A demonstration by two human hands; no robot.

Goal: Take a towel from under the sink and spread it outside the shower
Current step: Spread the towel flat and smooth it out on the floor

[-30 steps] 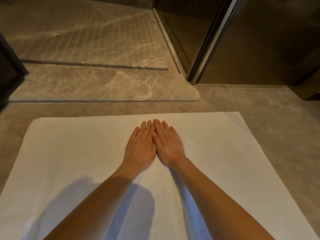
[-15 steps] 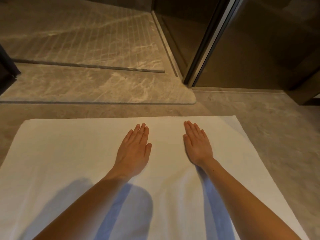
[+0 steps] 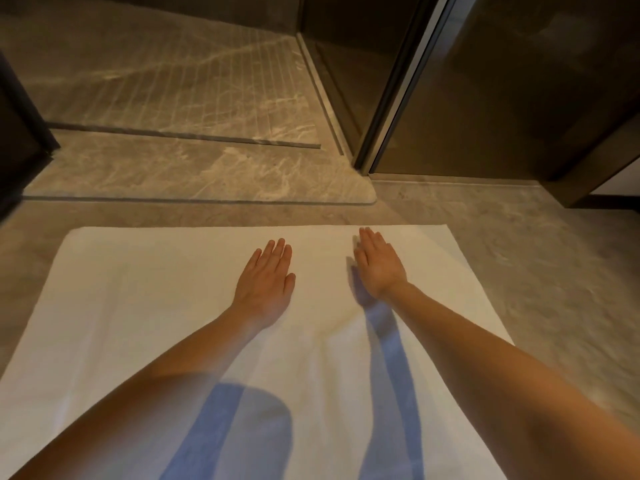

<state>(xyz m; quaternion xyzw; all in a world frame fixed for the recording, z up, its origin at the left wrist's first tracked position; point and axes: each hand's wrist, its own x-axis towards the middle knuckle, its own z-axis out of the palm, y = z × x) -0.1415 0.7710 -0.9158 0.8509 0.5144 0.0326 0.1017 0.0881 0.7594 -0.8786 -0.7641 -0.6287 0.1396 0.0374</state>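
Note:
A white towel (image 3: 145,306) lies spread flat on the grey marble floor, its far edge parallel to the raised shower threshold (image 3: 194,174). My left hand (image 3: 266,282) rests palm down on the towel near its middle, fingers straight and together. My right hand (image 3: 379,266) hovers or presses flat a little to the right, close to the towel's far edge, casting a shadow beside it. Neither hand holds anything. My forearms cover part of the towel's near half.
Beyond the threshold is the grooved shower floor (image 3: 173,81). A dark glass door with a metal frame (image 3: 391,109) stands at the right, a dark panel (image 3: 20,140) at the left. Bare marble floor (image 3: 554,271) lies right of the towel.
My hands were side by side touching at the towel's middle; they have slid apart, the right one going further right and toward the far edge.

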